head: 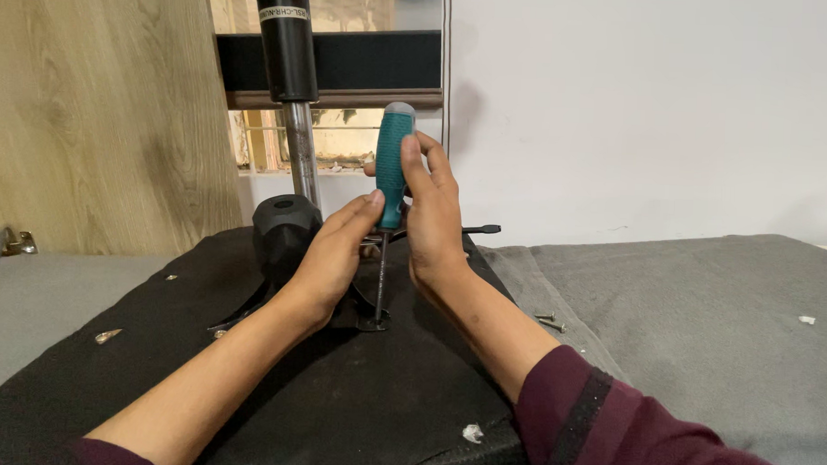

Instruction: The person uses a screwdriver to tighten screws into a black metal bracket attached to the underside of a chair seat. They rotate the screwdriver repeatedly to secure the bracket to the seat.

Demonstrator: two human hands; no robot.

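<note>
A teal-handled screwdriver stands upright, its thin shaft reaching down to a metal bracket on the black underside of an overturned chair seat. My right hand grips the handle from the right. From the left, my left hand presses its fingertips against the lower end of the handle. Just left of my hands, the chair's black mechanism hub carries a gas-lift cylinder that rises out of the top of the view.
The seat lies on a grey blanket. Loose screws rest on the blanket to the right of my forearm. A wooden panel stands at the back left, a white wall at the back right.
</note>
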